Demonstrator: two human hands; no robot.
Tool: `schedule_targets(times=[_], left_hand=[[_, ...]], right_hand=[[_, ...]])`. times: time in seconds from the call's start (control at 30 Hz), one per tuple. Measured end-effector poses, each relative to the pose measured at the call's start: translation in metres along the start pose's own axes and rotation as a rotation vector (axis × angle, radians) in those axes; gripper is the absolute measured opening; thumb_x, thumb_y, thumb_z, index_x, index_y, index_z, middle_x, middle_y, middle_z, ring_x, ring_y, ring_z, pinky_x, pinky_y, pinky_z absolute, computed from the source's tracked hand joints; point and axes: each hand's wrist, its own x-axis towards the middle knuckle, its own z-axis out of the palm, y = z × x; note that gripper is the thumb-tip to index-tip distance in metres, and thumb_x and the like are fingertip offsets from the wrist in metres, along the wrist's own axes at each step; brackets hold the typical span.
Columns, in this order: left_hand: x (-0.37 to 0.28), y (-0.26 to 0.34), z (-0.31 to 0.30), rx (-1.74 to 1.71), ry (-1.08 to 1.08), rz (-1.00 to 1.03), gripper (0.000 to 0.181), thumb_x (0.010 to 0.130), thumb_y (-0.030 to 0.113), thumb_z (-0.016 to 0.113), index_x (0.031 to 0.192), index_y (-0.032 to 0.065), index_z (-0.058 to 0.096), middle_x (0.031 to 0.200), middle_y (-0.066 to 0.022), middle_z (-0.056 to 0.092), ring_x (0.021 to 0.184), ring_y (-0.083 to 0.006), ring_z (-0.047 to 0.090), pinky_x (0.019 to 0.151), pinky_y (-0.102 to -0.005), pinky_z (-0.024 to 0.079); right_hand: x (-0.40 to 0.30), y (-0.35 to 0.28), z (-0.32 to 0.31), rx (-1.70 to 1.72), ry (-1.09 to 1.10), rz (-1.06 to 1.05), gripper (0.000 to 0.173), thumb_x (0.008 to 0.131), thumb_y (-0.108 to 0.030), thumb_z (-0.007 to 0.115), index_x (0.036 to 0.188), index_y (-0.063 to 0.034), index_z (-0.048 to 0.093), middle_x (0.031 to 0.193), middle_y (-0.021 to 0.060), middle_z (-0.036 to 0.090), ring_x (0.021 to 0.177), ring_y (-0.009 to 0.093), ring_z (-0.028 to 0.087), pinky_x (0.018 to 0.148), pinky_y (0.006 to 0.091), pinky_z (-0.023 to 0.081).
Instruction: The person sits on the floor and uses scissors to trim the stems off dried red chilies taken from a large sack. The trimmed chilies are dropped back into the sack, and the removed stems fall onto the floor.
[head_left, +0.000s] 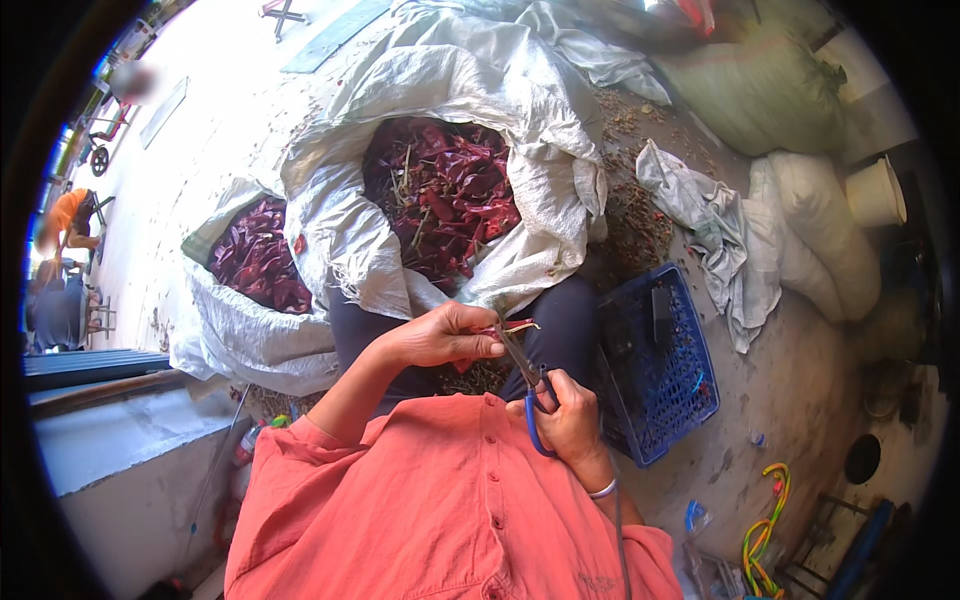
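My left hand (442, 335) pinches a dried red chili pepper (510, 328), its pale curved stem pointing to the right. In my right hand (566, 416) is a pair of scissors (531, 373) with blue handles; the blades lie at the chili close to my left fingertips. Whether the blades are parted is hard to tell. Just beyond my hands, a large white woven sack (555, 172) with its mouth rolled back holds many dried red chilies (450, 195). To its left, a smaller white woven sack (240, 341) also holds dried red chilies (259, 259).
A blue plastic basket (701, 337) stands on the floor beside my right knee, with a dark object inside. Stuffed sacks (814, 225) and a white bucket (874, 193) are at the right. Debris lies scattered around the sacks. A person in orange (69, 210) is at the far left.
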Motion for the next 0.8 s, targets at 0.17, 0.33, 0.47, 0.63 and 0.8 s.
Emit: schedule_targets(times=[0.17,0.33,0.47,0.63,0.8], left_hand=[[0.010,-0.008,0.005,-0.036,0.027,-0.032,0.026,0.094,0.029,0.065,0.090,0.0033,0.060,0.068,0.0028,0.053,0.063,-0.0061,0.054,0.056,-0.0249,0.047],[0.012,-0.008,0.008,-0.100,0.039,-0.025,0.026,0.093,0.029,0.066,0.090,0.0040,0.058,0.073,0.0048,0.052,0.067,-0.0052,0.054,0.059,-0.0252,0.050],[0.009,-0.003,0.007,0.008,0.092,0.073,0.025,0.091,0.024,0.069,0.087,0.0022,0.057,0.073,0.0015,0.054,0.068,-0.0070,0.055,0.059,-0.0258,0.050],[0.009,-0.005,0.002,0.498,0.246,0.491,0.023,0.086,0.018,0.072,0.088,0.0000,0.058,0.071,-0.0090,0.053,0.063,-0.0209,0.056,0.058,-0.0340,0.045],[0.002,-0.005,0.006,0.580,0.396,0.472,0.020,0.080,0.009,0.073,0.092,0.0011,0.060,0.078,-0.0124,0.054,0.069,-0.0317,0.057,0.060,-0.0381,0.045]], right_hand=[[-0.011,0.014,0.015,0.232,0.008,0.112,0.045,0.074,-0.039,0.083,0.076,-0.0033,0.055,0.055,0.0065,0.049,0.046,0.016,0.053,0.045,0.0325,0.042],[-0.013,-0.002,0.002,0.825,-0.216,0.423,0.035,0.084,-0.032,0.076,0.083,-0.0028,0.057,0.060,0.0000,0.048,0.048,0.009,0.042,0.044,0.0286,0.036],[-0.001,0.004,-0.002,0.293,-0.040,0.175,0.046,0.078,-0.034,0.080,0.097,0.0003,0.057,0.068,0.0069,0.050,0.058,0.015,0.049,0.054,0.0318,0.043],[0.008,-0.002,-0.005,0.099,-0.004,0.004,0.052,0.066,-0.021,0.087,0.101,0.0005,0.056,0.074,0.0071,0.046,0.060,0.018,0.045,0.053,0.0306,0.043],[0.009,-0.004,-0.003,0.001,-0.017,-0.012,0.057,0.066,-0.024,0.088,0.104,0.0027,0.054,0.079,0.0091,0.047,0.060,0.019,0.047,0.051,0.0305,0.045]])
